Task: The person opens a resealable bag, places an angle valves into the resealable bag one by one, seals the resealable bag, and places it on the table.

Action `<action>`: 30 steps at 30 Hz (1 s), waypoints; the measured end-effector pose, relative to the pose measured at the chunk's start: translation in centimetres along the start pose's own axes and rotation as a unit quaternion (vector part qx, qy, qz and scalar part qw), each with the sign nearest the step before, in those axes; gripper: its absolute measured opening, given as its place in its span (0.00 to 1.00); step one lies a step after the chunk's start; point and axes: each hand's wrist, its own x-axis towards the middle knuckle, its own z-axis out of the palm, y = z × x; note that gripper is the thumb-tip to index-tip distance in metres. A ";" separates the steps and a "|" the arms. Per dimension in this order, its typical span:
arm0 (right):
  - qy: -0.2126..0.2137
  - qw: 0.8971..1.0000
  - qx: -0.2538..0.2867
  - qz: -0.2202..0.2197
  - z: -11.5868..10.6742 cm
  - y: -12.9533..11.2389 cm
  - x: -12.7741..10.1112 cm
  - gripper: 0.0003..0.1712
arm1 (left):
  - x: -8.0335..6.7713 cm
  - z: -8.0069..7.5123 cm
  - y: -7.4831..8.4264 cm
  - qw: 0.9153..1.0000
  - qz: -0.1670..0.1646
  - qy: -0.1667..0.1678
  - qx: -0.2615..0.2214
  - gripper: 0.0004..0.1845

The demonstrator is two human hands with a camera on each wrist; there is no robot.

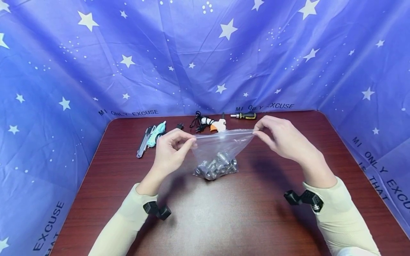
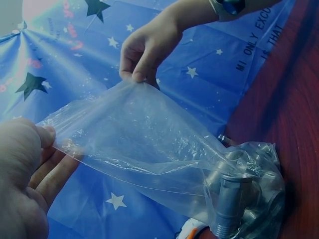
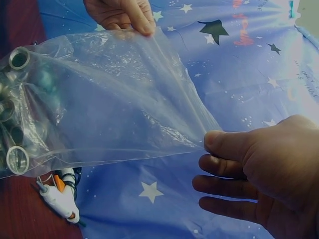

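The thin, limp zip bag (image 1: 221, 145), weighted by heavy metal fittings (image 1: 217, 166) resting on the table (image 1: 224, 213), is pinched at its top corners by the left hand (image 1: 171, 151) and right hand (image 1: 282, 137); the corners are judged the best hold.

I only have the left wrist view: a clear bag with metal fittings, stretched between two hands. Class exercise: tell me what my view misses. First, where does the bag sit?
Observer: The bag has its weighted bottom on a dark red table; the left hand and right hand pinch its top corners.
Operator: Anything behind the bag?
Observer: Yes, along the table's far edge: a utility knife beside a teal tool, and a screwdriver with a black and yellow handle.
Operator: Are the fittings solid?
Observer: The right wrist view shows open round ends on some metal fittings, so those are hollow.
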 end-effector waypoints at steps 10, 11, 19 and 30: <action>0.021 1.000 0.013 -0.011 0.4 0.1 0.1 0.09 | -0.5 0.4 -1.0 0.998 -0.008 0.031 -0.051 0.08; 0.024 0.999 0.017 -0.012 0.5 0.1 0.1 0.09 | -0.7 0.6 -1.3 0.998 -0.013 0.026 -0.059 0.11; 0.043 0.997 0.058 -0.003 1.4 0.5 0.0 0.09 | -3.6 1.6 -4.4 0.998 -0.039 -0.055 -0.004 0.17; 0.049 0.993 0.105 0.036 2.8 1.3 -0.2 0.08 | -3.9 2.3 -5.5 0.997 -0.075 -0.019 -0.012 0.07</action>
